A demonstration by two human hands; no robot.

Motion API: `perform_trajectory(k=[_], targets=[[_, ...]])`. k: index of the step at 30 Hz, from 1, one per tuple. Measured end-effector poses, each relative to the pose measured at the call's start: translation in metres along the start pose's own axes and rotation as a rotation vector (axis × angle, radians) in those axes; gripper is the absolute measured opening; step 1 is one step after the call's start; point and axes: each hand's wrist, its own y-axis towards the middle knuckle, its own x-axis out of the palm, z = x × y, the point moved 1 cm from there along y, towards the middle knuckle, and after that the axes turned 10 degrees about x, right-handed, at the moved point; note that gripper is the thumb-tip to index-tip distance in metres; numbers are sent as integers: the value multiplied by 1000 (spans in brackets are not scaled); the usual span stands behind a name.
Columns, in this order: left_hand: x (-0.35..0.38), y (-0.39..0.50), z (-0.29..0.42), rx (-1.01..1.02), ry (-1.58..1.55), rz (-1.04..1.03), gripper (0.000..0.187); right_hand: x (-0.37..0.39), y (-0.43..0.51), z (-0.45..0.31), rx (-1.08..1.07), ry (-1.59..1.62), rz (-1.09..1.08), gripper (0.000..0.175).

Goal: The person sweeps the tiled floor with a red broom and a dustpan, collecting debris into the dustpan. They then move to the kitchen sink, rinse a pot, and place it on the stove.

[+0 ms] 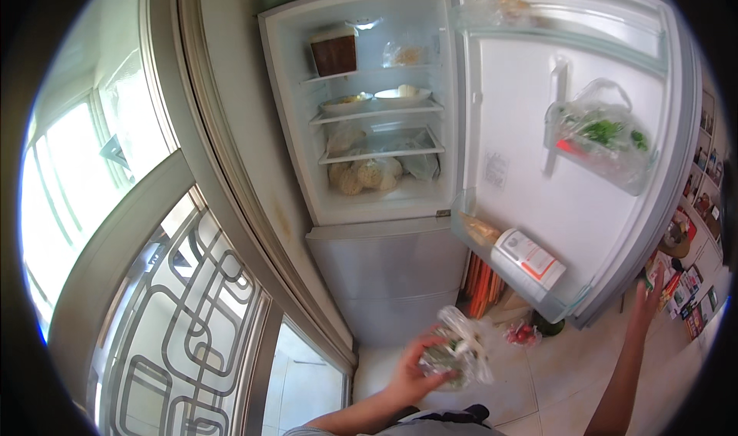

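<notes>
In my left hand [420, 362] is a knotted clear plastic bag [455, 349] with greenish contents, held low in front of the refrigerator. My right hand [650, 294] is raised at the right, beside the outer edge of the open refrigerator door [513, 130]. It holds nothing that I can see, and whether it touches the door is unclear. Inside the lit fridge compartment, two plates of food [403, 94] stand on a middle shelf. A brown container [334, 54] sits on the top shelf. Bagged round pale items [377, 172] lie at the bottom.
A bag of green vegetables [602, 133] hangs on the door's inner side. The lower door bin [519, 274] holds a white tub [530, 257]. Below the door, a bag of red items [522, 334] rests on the tiled floor [507, 395]. A patterned sliding door [190, 332] stands at left.
</notes>
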Motion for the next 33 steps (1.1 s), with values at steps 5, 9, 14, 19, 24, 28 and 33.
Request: perform_trajectory(k=[5,9,14,19,24,28,33], targets=[[-58,14,-44,-105,-14,288,63,66,61,71,631,849,-29,73],[-117,47,-80,-39,52,390,59,80,49,55,555,777,97,72],[-168,126,-129,14,42,458,56,67,38,60,525,787,182,67],[-190,268,-203,147,162,427,56,67,24,51,510,757,247,72],[-177,426,-259,306,695,379,54,61,22,64,563,746,335,72],[-155,494,-309,270,757,423,53,60,19,62,568,709,373,73],[-141,553,-334,14,723,392,61,52,13,60,578,680,415,75]])
